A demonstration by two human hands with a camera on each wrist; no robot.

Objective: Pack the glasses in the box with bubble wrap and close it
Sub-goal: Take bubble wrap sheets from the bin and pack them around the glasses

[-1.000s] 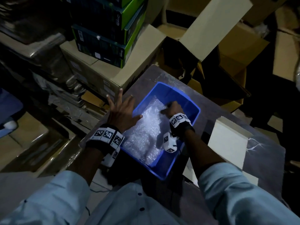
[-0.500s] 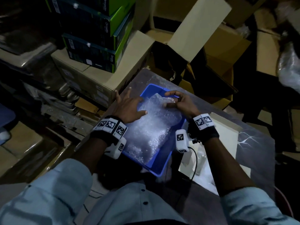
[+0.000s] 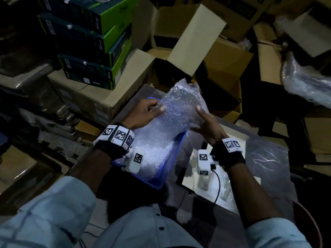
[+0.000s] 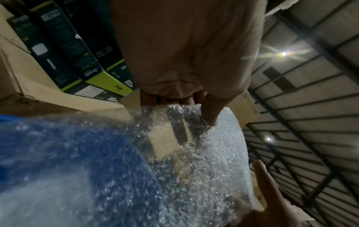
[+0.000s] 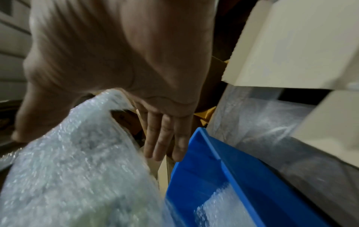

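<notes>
A blue plastic box stands on the table, lined with a sheet of bubble wrap. The sheet's far end is lifted above the box. My left hand pinches its left edge between thumb and fingers. My right hand holds the right edge, thumb on the front and straight fingers behind. To the right, under my right wrist, an open white box holds what look like clear glasses, dim and partly hidden.
Cardboard boxes crowd the far side, one open with a raised flap. Green and black cartons are stacked at the back left. A crumpled plastic bag lies at the right. The table has a shiny plastic cover.
Both hands have come up from inside the blue box, raising the far end of the bubble wrap. My left hand went from lying flat on the sheet to pinching it.
</notes>
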